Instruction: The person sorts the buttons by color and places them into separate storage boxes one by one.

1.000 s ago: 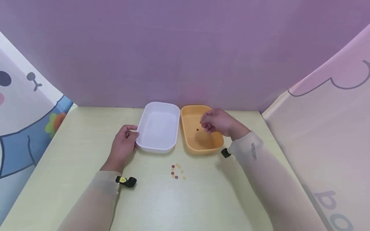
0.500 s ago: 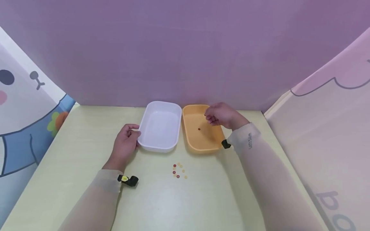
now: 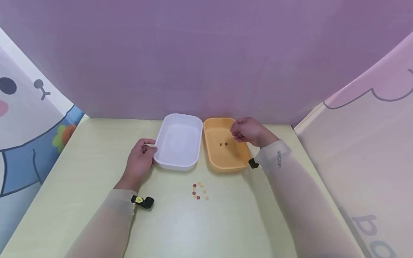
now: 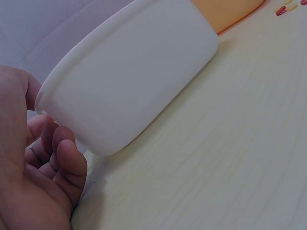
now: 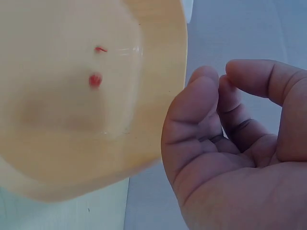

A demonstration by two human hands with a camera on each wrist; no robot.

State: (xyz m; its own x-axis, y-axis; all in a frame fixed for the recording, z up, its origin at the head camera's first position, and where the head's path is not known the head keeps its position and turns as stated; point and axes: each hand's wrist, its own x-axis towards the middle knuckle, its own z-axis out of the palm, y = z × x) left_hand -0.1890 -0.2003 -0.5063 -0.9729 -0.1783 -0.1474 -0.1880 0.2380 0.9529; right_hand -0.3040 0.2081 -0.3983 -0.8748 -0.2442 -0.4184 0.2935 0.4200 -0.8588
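Left hand [image 3: 138, 162] grips white tray [image 3: 178, 143] at left rim. Near trays, red discs [image 3: 194, 185] and yellow discs [image 3: 204, 191] lie on surface [image 3: 180, 229]. Orange tray [image 3: 226, 159] contains red pair [image 3: 226, 144]. Right hand [image 3: 251, 132], above its far right side, loosely curled, nothing visible held.

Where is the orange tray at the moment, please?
In the head view, the orange tray stands just right of the white tray, near the purple backdrop.

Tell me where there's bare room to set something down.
Bare: the table between the sleeves, nearer the person than the red and yellow pieces; its stretch between left hand and printed panel; inside the white tray. Crowded: around those pieces, and the orange tray, holding two red pieces, right hand at its edge.
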